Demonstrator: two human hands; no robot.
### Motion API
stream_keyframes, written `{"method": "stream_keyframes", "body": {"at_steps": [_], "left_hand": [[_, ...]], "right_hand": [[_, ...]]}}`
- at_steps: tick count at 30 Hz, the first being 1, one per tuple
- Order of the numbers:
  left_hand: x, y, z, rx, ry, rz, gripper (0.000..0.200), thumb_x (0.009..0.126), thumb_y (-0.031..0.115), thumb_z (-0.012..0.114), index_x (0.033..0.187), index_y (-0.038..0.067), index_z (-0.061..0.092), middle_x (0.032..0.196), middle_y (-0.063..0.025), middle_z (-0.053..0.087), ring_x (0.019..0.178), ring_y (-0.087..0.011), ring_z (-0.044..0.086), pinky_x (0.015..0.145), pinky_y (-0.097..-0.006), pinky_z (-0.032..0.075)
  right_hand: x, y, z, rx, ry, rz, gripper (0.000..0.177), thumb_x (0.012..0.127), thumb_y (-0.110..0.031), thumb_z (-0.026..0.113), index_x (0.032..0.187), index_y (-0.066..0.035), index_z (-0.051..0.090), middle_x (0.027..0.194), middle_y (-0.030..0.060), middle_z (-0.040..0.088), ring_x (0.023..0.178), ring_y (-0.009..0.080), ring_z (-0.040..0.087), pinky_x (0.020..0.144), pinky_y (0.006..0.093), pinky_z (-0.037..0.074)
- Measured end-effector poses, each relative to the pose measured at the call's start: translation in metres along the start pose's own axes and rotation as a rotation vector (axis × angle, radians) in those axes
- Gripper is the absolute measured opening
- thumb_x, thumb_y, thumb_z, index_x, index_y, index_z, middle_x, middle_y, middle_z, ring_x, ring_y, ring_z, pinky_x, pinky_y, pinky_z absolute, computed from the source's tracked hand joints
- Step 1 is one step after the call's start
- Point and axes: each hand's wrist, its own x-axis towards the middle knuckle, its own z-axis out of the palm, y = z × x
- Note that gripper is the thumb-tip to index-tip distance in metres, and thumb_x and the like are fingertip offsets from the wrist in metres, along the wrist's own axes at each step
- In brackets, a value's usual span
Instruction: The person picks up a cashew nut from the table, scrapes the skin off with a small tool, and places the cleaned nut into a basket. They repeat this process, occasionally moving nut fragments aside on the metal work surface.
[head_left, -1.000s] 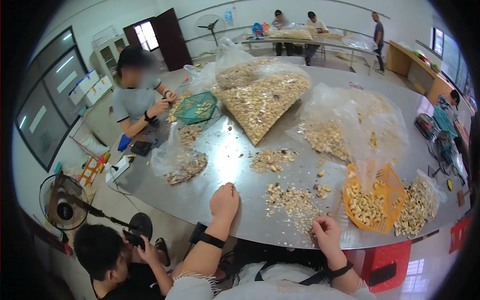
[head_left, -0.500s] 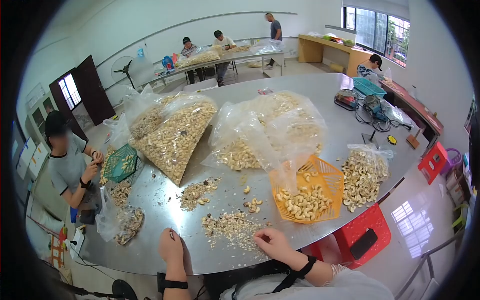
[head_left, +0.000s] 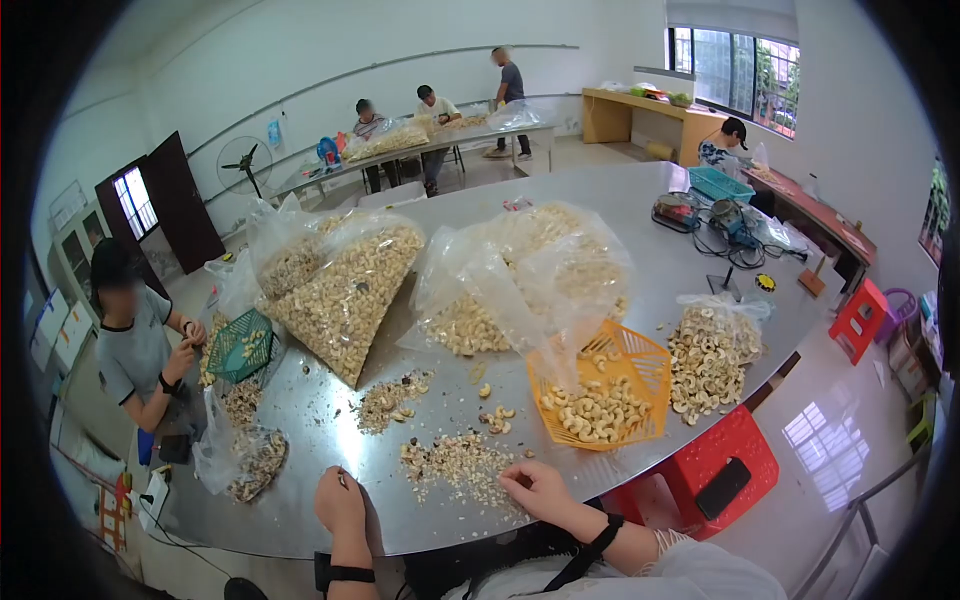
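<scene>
My left hand [head_left: 341,502] rests closed at the near edge of the metal table, and a small dark object I cannot identify pokes out at its fingers. My right hand [head_left: 540,490] is at the right side of a spread of cashew crumbs [head_left: 455,467], fingertips pressed together; whatever they hold, if anything, is hidden. Beyond the crumbs lie a few whole cashews [head_left: 498,419] and a second heap of broken bits [head_left: 392,402]. An orange plastic basket [head_left: 655,370] with cashews inside stands to the right of my right hand.
Large clear bags of cashews [head_left: 350,300] stand mid-table, with a smaller bag [head_left: 715,350] at right. A phone [head_left: 723,488] lies on a red stool [head_left: 755,455]. At left, a co-worker [head_left: 135,340] works beside a green basket [head_left: 240,346]. Power tools [head_left: 730,220] sit at the far right.
The whole view has shifted slightly, with the far table and bags appearing lower and further left. Both hands keep nearly the same pose, and the co-worker at left has moved their hands a little.
</scene>
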Motion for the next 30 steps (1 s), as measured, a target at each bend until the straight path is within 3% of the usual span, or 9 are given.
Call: {"method": "stream_keyframes", "body": {"at_steps": [8, 17, 25, 30], "left_hand": [[0.001, -0.007, 0.004, 0.008, -0.002, -0.002, 0.014, 0.073, 0.015, 0.050, 0.082, 0.006, 0.057, 0.076, -0.0115, 0.057, 0.070, -0.0285, 0.054, 0.061, -0.0370, 0.043], [0.004, -0.011, 0.011, 0.041, -0.006, 0.020, 0.016, 0.076, 0.019, 0.048, 0.083, 0.007, 0.056, 0.078, -0.0098, 0.057, 0.072, -0.0280, 0.054, 0.063, -0.0375, 0.042], [0.006, -0.003, 0.007, 0.012, -0.113, -0.055, 0.017, 0.077, 0.019, 0.047, 0.087, 0.009, 0.056, 0.075, -0.0083, 0.057, 0.067, -0.0249, 0.054, 0.059, -0.0347, 0.042], [0.006, -0.004, 0.011, 0.027, -0.153, -0.094, 0.018, 0.077, 0.021, 0.048, 0.088, 0.010, 0.057, 0.072, -0.0074, 0.057, 0.064, -0.0227, 0.054, 0.056, -0.0323, 0.042]], "right_hand": [[0.000, 0.012, 0.004, 0.074, -0.026, 0.024, 0.016, 0.075, -0.017, 0.058, 0.080, -0.002, 0.057, 0.065, 0.0045, 0.055, 0.056, 0.0098, 0.049, 0.053, 0.0232, 0.041], [0.006, 0.006, 0.006, -0.109, 0.031, -0.079, 0.012, 0.073, -0.013, 0.058, 0.076, -0.002, 0.057, 0.065, 0.0051, 0.054, 0.057, 0.0109, 0.050, 0.053, 0.0234, 0.041], [0.007, 0.002, 0.005, 0.045, -0.025, 0.083, 0.006, 0.076, -0.008, 0.057, 0.078, -0.003, 0.053, 0.062, -0.0014, 0.051, 0.057, 0.0035, 0.048, 0.051, 0.0163, 0.039], [0.008, 0.011, 0.008, 0.047, 0.001, 0.064, 0.007, 0.074, -0.007, 0.058, 0.077, -0.002, 0.055, 0.068, 0.0015, 0.052, 0.057, 0.0061, 0.047, 0.051, 0.0188, 0.038]]}}
